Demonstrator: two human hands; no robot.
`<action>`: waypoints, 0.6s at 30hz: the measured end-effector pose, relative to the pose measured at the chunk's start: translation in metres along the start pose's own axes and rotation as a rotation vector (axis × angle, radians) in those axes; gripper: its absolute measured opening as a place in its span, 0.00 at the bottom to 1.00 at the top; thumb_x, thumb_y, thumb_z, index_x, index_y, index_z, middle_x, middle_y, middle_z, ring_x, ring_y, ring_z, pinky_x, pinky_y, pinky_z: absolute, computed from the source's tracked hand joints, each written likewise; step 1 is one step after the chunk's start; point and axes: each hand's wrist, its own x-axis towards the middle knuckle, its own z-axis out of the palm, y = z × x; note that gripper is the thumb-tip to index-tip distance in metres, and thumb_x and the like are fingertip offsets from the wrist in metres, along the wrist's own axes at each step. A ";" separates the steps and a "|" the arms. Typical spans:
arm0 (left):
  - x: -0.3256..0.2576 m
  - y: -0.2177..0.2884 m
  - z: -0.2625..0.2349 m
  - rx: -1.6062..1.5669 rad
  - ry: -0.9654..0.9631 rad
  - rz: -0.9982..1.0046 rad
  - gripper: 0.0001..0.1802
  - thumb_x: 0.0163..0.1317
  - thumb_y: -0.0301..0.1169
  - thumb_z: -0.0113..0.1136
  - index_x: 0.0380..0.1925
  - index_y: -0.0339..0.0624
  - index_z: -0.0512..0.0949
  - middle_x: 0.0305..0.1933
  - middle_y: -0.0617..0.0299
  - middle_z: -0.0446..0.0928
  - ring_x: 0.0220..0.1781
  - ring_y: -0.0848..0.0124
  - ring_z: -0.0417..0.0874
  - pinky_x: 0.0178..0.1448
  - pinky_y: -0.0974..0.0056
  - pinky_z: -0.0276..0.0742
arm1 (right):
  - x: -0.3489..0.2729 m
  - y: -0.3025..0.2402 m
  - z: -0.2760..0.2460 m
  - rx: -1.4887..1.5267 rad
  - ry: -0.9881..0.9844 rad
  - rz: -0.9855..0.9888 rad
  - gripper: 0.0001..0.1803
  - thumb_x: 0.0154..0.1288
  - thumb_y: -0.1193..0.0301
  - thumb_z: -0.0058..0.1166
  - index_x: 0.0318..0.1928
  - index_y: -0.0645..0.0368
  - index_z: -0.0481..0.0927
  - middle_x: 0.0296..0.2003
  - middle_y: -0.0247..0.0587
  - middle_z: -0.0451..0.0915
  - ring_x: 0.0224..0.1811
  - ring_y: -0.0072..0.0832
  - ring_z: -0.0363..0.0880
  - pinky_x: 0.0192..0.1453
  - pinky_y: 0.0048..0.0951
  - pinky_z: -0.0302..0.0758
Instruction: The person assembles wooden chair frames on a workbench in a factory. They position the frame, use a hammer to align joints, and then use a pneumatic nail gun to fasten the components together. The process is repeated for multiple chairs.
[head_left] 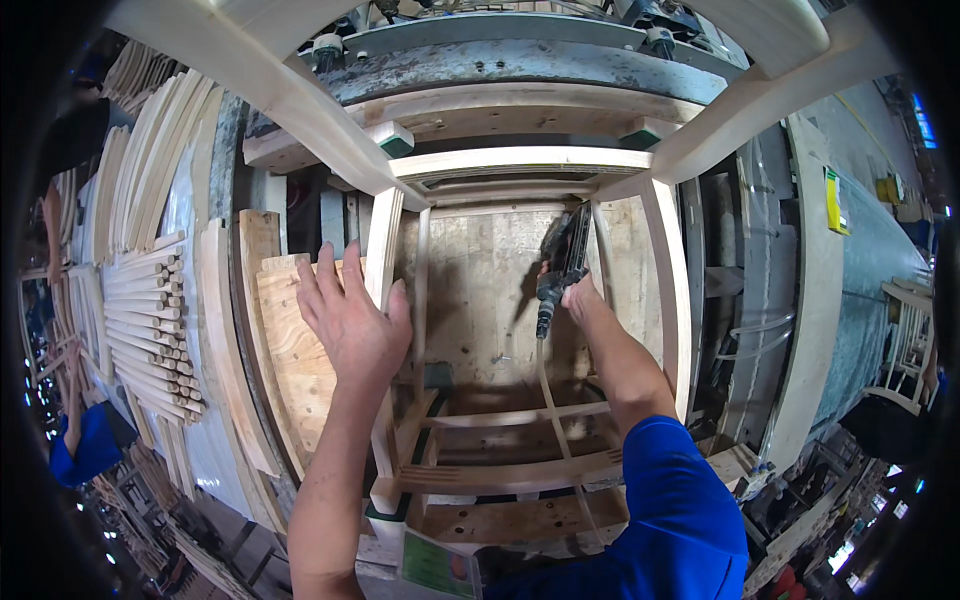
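A pale wooden chair frame (pixel 664 270) lies in front of me, its legs slanting up toward the far corners. Inside its right far corner, my right hand (pixel 582 298) grips a black air nailer or stapler (pixel 566 255); which of the two I cannot tell. The tool's head is close to the joint of the far and right rails, and whether it touches the wood is hidden. A pale air hose (pixel 550 400) runs from it back toward me. My left hand (pixel 352 325) is open, fingers spread, with its thumb side against the frame's left rail (pixel 384 235).
Turned sticks (pixel 150 325) and curved slats (pixel 165 160) are stacked at the left. A plywood piece (pixel 292 350) lies beside the frame. Beyond stands a metal machine beam (pixel 520 75). A yellow label (pixel 836 200) hangs at the right; another person's blue sleeve (pixel 85 445) shows far left.
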 end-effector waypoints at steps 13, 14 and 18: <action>0.002 -0.005 0.002 -0.084 0.073 0.062 0.38 0.63 0.39 0.69 0.71 0.43 0.68 0.76 0.41 0.62 0.81 0.34 0.55 0.80 0.30 0.48 | -0.009 -0.008 -0.011 -1.516 0.544 -0.535 0.29 0.78 0.48 0.49 0.47 0.64 0.88 0.43 0.61 0.88 0.47 0.53 0.88 0.48 0.45 0.84; -0.007 -0.012 0.009 -0.015 0.103 0.043 0.38 0.62 0.39 0.69 0.71 0.44 0.68 0.75 0.41 0.63 0.80 0.34 0.56 0.79 0.29 0.50 | -0.023 0.011 0.027 -1.986 0.438 -0.465 0.29 0.78 0.51 0.50 0.49 0.68 0.88 0.48 0.67 0.86 0.57 0.53 0.85 0.56 0.38 0.82; -0.004 -0.010 0.011 -0.063 0.106 0.057 0.38 0.62 0.40 0.69 0.71 0.43 0.68 0.76 0.43 0.62 0.81 0.34 0.55 0.79 0.30 0.49 | -0.072 0.046 0.079 -2.977 -0.142 -0.325 0.23 0.74 0.56 0.57 0.54 0.62 0.88 0.54 0.54 0.87 0.58 0.48 0.86 0.59 0.46 0.83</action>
